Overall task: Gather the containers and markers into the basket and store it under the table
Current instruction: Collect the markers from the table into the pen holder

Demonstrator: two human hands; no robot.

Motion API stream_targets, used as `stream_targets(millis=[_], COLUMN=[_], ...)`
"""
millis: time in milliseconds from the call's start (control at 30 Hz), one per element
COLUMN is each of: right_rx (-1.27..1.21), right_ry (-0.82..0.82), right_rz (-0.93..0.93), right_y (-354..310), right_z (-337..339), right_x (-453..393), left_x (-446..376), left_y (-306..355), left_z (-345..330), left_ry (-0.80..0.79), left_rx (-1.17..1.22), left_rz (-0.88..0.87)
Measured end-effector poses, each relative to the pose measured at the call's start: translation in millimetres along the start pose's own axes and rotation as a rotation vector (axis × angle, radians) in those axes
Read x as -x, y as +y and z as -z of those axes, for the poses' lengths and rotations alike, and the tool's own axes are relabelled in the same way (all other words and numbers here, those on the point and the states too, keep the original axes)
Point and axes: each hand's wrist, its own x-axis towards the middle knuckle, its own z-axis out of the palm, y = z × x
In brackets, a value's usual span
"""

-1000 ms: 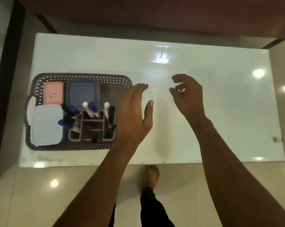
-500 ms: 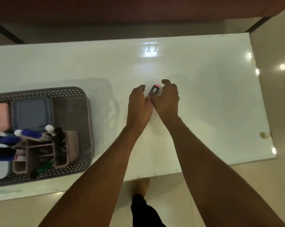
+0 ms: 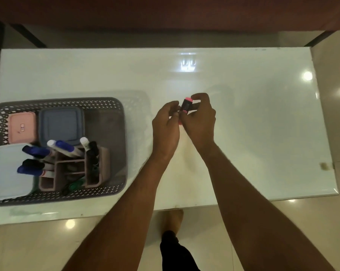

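Observation:
A grey perforated basket (image 3: 110, 106) sits at the left of the white table (image 3: 243, 124). Inside it lie a pink container (image 3: 21, 127), a grey-blue container (image 3: 60, 124), a white container (image 3: 6, 173) and a pink organiser (image 3: 95, 167) holding several markers (image 3: 65, 148). Over the table's middle, right of the basket, my right hand (image 3: 199, 122) holds a short pink and black marker (image 3: 186, 104). My left hand (image 3: 166, 126) pinches the marker's lower end, and both hands meet around it.
A dark red piece of furniture (image 3: 165, 12) runs along the table's far edge. My bare foot (image 3: 173, 220) stands on the glossy tiled floor by the near edge. A small brown mark (image 3: 324, 166) sits at the table's right edge.
My hands came together: the right one picked the pink marker up off the table and the left moved from near the basket to grip it too. The view swung right, then back left.

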Motion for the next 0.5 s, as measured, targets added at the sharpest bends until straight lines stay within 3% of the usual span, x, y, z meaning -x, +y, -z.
stream_targets(millis=[267,400,500], right_rx=[-0.123,-0.125,-0.068], right_ry=[0.024,-0.019,-0.019], right_rz=[0.246,0.374,0.479], right_y=[-83.1,-114.0,-128.9], right_z=[-61.6,-98.4,-121.8], right_x=[91.5,144.4,176.0], left_x=[58.1,83.7,101.6], left_y=[2.7,-26.6,-43.2], left_z=[133.5,202.7,240.6], left_ry=[0.252,0.416,0.427], left_rx=[-0.556,-0.677,-0.676], left_rz=[-0.594,-0.665,-0.669])
